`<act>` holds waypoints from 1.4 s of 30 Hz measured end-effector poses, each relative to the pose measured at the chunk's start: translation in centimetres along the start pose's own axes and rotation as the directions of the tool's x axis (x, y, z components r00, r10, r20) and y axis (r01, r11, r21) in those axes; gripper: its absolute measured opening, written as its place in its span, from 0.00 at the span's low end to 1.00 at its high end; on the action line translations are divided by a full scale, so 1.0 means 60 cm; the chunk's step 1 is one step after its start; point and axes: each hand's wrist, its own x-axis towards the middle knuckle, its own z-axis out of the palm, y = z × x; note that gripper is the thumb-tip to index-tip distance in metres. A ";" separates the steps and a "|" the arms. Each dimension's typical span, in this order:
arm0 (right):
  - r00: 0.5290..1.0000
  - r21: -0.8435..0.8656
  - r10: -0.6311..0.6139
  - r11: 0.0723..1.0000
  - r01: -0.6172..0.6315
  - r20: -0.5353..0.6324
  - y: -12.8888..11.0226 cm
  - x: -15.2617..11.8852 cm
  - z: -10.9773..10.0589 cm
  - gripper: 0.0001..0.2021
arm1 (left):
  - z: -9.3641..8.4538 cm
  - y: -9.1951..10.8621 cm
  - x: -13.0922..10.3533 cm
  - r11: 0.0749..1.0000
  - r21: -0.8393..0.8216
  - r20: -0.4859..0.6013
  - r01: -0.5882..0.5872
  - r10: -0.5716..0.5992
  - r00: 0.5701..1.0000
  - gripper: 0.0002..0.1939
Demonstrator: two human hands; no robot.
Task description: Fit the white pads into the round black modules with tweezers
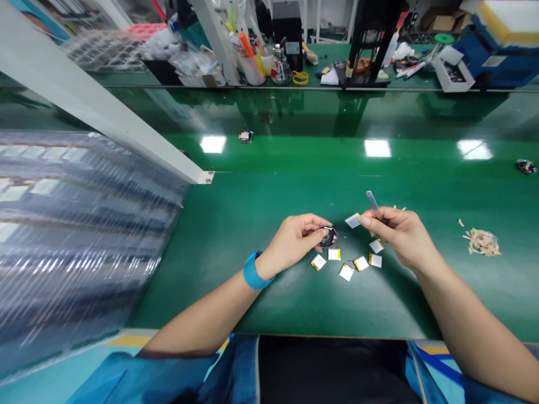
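- Left hand: reaching in from the left, thumb and fingers pinching a round black part above the bench.
- Right hand: angled inward, gripping tweezers and a silver cell at its fingertips.

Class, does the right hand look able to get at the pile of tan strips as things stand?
Probably yes: nothing stands between the right hand and the pile to its right, though the grey tool and cell it holds may hamper picking up strips.
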 end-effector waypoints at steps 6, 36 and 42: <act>1.000 0.000 -0.001 1.000 0.001 -0.006 0.000 0.000 0.000 0.18 | 0.001 0.008 -0.002 0.999 0.029 0.002 0.017 -0.017 1.000 0.08; 1.000 -0.022 -0.014 1.000 0.014 -0.010 0.005 -0.001 0.001 0.18 | 0.001 0.011 -0.004 0.989 0.123 -0.017 0.078 -0.076 0.997 0.08; 0.997 0.038 -0.027 0.999 0.024 0.067 0.006 -0.001 0.003 0.15 | 0.003 0.013 -0.007 0.994 0.101 0.042 0.043 -0.047 0.998 0.08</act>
